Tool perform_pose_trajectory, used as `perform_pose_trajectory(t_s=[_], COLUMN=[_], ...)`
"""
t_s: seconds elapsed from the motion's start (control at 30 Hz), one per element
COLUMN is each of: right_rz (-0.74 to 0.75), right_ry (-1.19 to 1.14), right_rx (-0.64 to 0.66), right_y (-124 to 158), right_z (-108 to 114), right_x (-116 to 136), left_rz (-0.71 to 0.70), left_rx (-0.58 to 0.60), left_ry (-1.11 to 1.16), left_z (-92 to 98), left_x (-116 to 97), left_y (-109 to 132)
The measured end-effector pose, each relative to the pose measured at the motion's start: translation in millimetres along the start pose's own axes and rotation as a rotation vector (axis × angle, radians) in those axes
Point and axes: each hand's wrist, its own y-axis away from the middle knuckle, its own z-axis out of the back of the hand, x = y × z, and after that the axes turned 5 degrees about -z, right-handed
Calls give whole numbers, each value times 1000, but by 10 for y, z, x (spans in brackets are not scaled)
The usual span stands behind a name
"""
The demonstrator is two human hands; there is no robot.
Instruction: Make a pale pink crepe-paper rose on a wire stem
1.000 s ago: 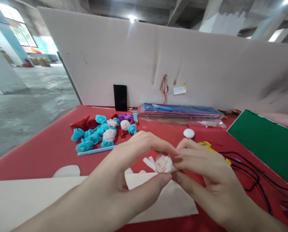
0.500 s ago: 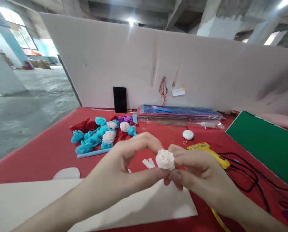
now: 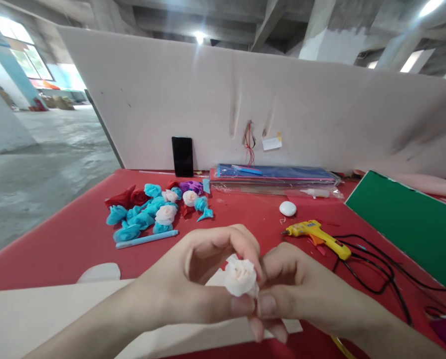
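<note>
A pale pink paper rose [image 3: 240, 276] is held up in front of me, its spiral petals facing the camera. My left hand [image 3: 204, 284] pinches it, thumb below and index finger curled round its far side. My right hand [image 3: 294, 289] closes its thumb and fingertips at the flower's base; the part between the fingertips is hidden. Under both hands lies a long cream paper sheet [image 3: 58, 309] on the red table [image 3: 238, 219]. Beyond my left hand rests a pile of paper flowers [image 3: 140, 219] in blue, red, pink and purple.
A yellow glue gun [image 3: 318, 237] with a black cord lies right, near a white oval object [image 3: 288, 208]. A light blue stick [image 3: 147, 239] lies before the flowers. Further back are a phone [image 3: 183, 156], plastic-wrapped sheets [image 3: 275, 173] and a green board [image 3: 406, 229].
Both hands have come lower and nearer with the rose, which has shifted slightly left and tilted. The glue gun and a small blue piece beside the flowers now show more fully.
</note>
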Motion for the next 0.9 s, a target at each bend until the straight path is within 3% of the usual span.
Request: perform_pose_trajectory(t_s=[0.2, 0.47, 0.6, 0.8, 0.9], right_rz=[-163, -275, -256, -213, -184], right_ry=[-346, -469, -486, -357, -354], right_rx=[143, 198, 215, 200, 224], right_y=[-3, -13, -12, 17, 9], right_z=[36, 38, 42, 51, 44], right_x=[-146, -124, -135, -163, -178], left_rz=[128, 213, 219, 269, 240], left_rx=[63, 76, 35, 17, 2], left_ry=[-26, -258, -329, -94, -119], left_z=[-28, -25, -51, -97, -108], left_x=[-96, -162, -174, -164, -155], left_y=[70, 117, 115, 104, 83])
